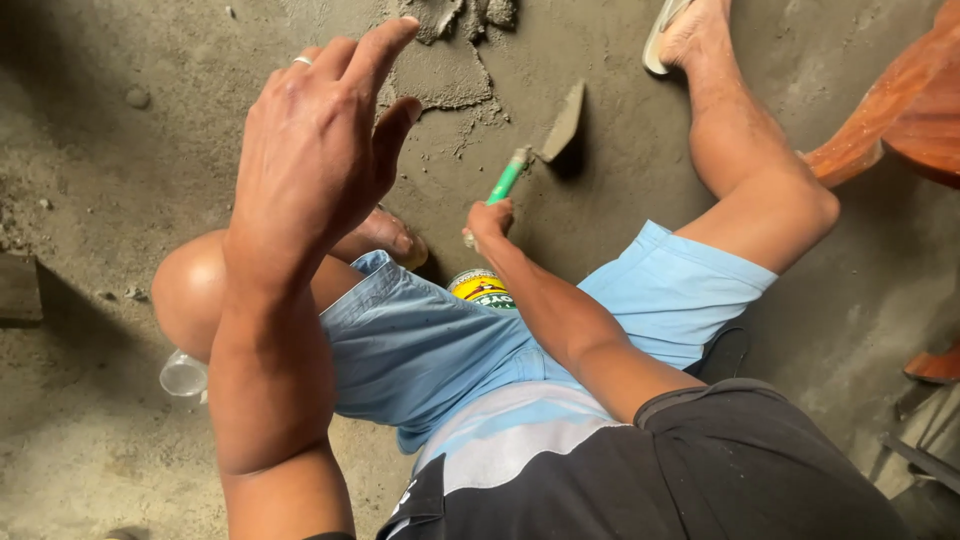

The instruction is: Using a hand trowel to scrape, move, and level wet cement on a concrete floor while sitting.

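Observation:
My left hand (315,150) is raised close to the camera, fingers apart, empty, with a ring on one finger. My right hand (488,220) reaches down between my knees and grips the green handle of a trowel (545,140). The trowel's grey blade rests on its edge on the wet cement floor (620,170), just below a rough patch of fresh mortar (450,60). I am squatting in light blue shorts, with my feet in sandals.
A round can with a yellow lid (480,287) stands between my legs. A clear plastic cup (183,375) lies by my left knee. Reddish wooden furniture (900,110) stands at the right. Dark metal bars (925,440) sit at the lower right.

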